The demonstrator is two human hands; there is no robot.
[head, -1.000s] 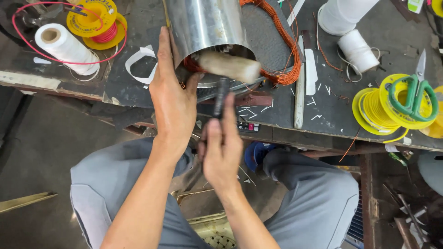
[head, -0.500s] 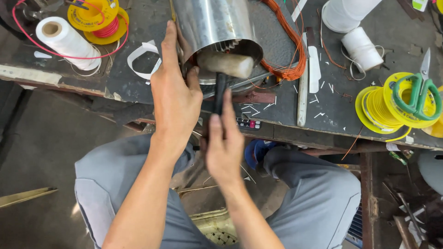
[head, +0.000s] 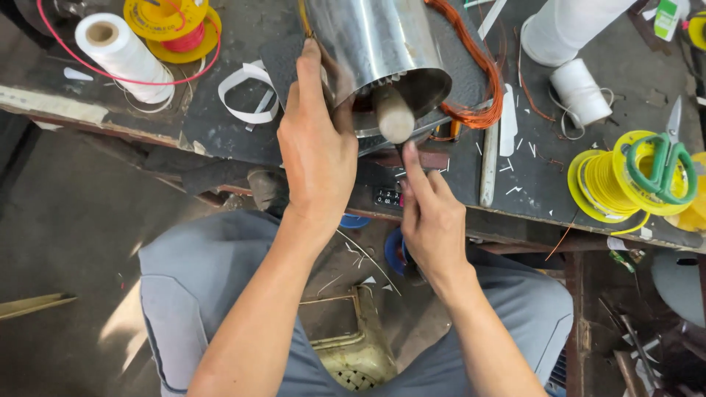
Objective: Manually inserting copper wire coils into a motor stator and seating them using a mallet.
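1. The steel cylinder (head: 371,44) lies at the bench (head: 147,121) edge, long axis running away from you, open mouth towards you.
2. Your left hand (head: 316,158), the nearer one, wraps its left wall, fingers closed.
3. Your right hand (head: 434,220) sits below the mouth, closed on the mallet (head: 393,114)'s dark handle, head at the opening.

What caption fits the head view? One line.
Left hand steadies a steel cylinder; right hand holds a mallet.

Small green-and-white package (head: 667,18) at the bench's top right corner
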